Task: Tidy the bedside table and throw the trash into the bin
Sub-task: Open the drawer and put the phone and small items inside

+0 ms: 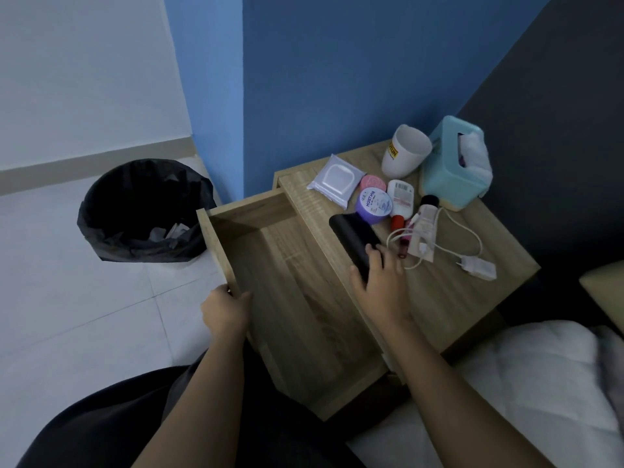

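Note:
The wooden bedside table stands by the blue wall with its drawer pulled wide and bare inside. My left hand grips the drawer's front panel. My right hand holds a black case lying at the tabletop's left edge. Behind it lie a purple jar, a pink round item, a white tube, a wipes pack, a white cup, a teal tissue box and a white charger with cable. The black-lined bin stands on the floor to the left.
A cream tube with a black cap and a small red-capped item lie among the cable. White bedding fills the lower right. My dark-clothed legs sit in front of the drawer. Pale floor tiles surround the bin.

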